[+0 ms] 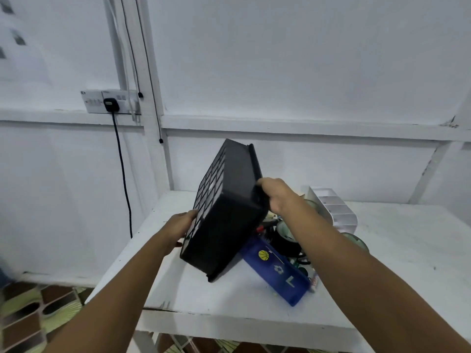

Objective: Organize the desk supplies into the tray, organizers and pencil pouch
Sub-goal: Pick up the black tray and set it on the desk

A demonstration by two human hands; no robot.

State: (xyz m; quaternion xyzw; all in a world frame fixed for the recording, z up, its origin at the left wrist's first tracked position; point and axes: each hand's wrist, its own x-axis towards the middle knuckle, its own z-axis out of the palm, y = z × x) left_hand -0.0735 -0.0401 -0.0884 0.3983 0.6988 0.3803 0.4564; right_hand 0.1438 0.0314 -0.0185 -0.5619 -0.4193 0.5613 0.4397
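I see the black tray tipped on edge at frame centre, right hand grasping its rim, left hand flat beneath, likely emptying supplies.

Surface: white painted table, scuffed, chipped along near edge.
Centre, 12 o'clock: black tray tipped up steeply, only its lowest corner at the tabletop.
2 o'clock of tray corner: blue pencil pouch lying flat, basketball print.
Behind pouch: heap of small supplies, blurred.
1 o'clock, far side: white slotted organizer.
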